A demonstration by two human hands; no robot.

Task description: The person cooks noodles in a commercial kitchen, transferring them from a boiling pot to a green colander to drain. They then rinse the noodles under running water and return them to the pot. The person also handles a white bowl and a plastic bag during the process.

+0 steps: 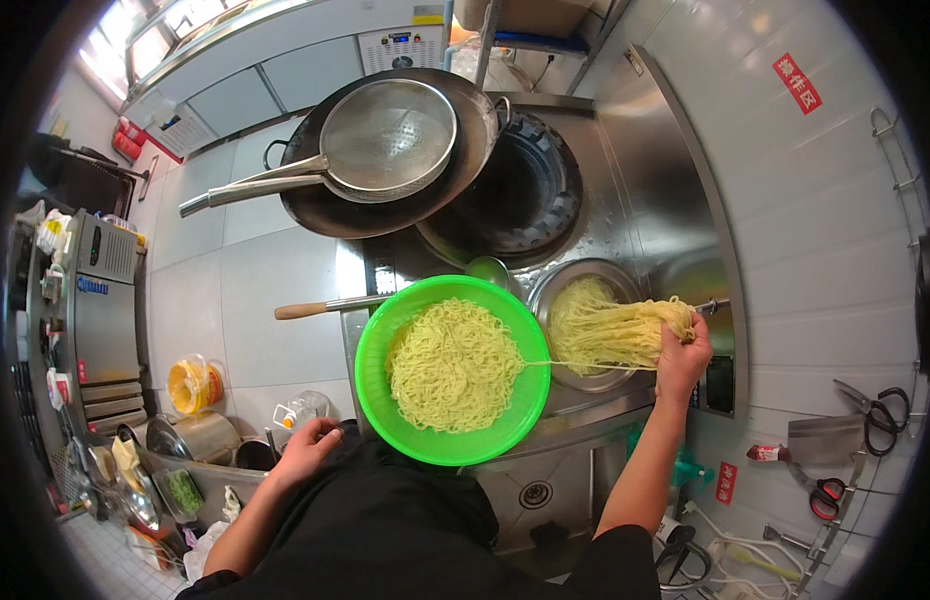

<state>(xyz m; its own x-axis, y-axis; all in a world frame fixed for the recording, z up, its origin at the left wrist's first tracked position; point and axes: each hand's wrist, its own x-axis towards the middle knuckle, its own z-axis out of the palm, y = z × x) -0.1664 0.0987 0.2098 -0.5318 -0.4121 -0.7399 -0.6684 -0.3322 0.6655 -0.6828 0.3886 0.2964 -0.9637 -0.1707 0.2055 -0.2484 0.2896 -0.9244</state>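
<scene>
My right hand (682,356) grips a bundle of yellow noodles (622,326), lifted partly out of a round metal pot (543,289) on the steel counter. One strand stretches from this bundle to a heap of noodles (453,367) inside a bright green plastic basket (371,360) in front of me. My left hand (315,442) is beside my body, left of the basket, with fingers loosely curled and nothing visible in it. A ladle with a wooden handle (301,310) lies behind the basket.
Beyond the basket, a large wok (300,202) holds strainers (390,135) with long handles, beside a dark burner ring (540,187). A sink (570,480) lies below the counter. Scissors (889,420) and a cleaver (825,439) hang on the right wall.
</scene>
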